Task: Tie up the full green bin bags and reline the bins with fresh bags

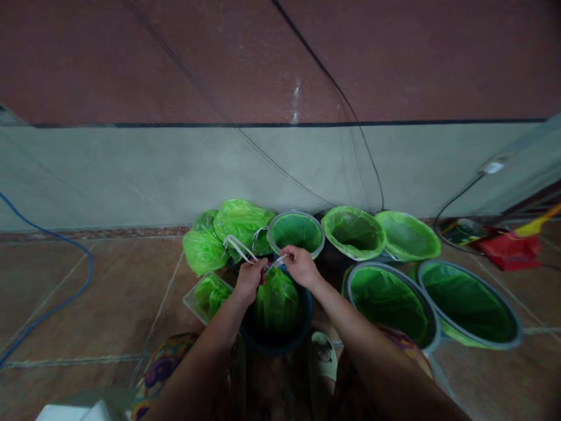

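A dark blue bin (302,327) stands on the floor in front of me with a green bag (276,301) gathered up inside it. My left hand (249,279) is closed on the bag's white drawstring (240,248) at the bag's top. My right hand (300,266) pinches the other end of the drawstring just to the right. Both hands meet above the bag's neck.
Tied green bags (228,231) lie against the wall on the left. Several green-lined bins (385,298) stand behind and to the right. A clear tray with green bags (205,295) sits at the left. A blue cable (65,275) crosses the tiled floor; a red dustpan (508,248) lies far right.
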Demonstrator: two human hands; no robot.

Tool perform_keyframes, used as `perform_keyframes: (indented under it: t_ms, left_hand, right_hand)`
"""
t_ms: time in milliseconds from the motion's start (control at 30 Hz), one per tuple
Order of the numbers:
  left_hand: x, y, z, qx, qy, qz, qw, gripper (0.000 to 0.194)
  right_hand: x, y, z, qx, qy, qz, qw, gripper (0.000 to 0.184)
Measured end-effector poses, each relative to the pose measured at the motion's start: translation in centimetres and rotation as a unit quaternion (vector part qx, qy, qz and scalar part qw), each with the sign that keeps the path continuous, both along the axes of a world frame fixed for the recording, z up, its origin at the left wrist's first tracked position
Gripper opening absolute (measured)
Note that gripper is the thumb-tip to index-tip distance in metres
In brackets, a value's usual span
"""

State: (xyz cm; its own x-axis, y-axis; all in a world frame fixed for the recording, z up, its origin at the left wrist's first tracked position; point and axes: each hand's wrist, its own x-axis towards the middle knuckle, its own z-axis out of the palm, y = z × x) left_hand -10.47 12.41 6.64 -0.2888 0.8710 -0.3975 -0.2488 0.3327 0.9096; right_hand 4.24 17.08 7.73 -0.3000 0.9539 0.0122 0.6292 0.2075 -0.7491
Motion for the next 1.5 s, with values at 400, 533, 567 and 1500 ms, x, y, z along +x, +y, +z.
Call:
perform_keyframes:
  t_ms: [400,533,567,1500]
  left_hand:
    - [0.8,-0.1,-0.2,0.041,-0.082,-0.005,0.996,0.029]
    - [0.8,-0.1,-0.7,0.096,0.045,-0.081,0.991,0.022]
    - [0.7,-0.1,-0.8,0.108,0.08,-0.106,0.985,0.019]
    - [0.4,-0.5,0.1,-0.005,-0.052,-0.023,0.998,0.024]
  right_hand:
    - [1.2,0.0,1.1,0.023,-0.204,0.056,0.977,0.028]
    - [1.0,0.4,0.8,-0.082,-0.019,0.11,0.99,0.025]
    - [0.8,0.3,0.8,-0.108,0.033,0.119,0.986,0.023]
    - [0.5,-0.2,0.4,-0.277,0.188,0.067,0.94,0.007]
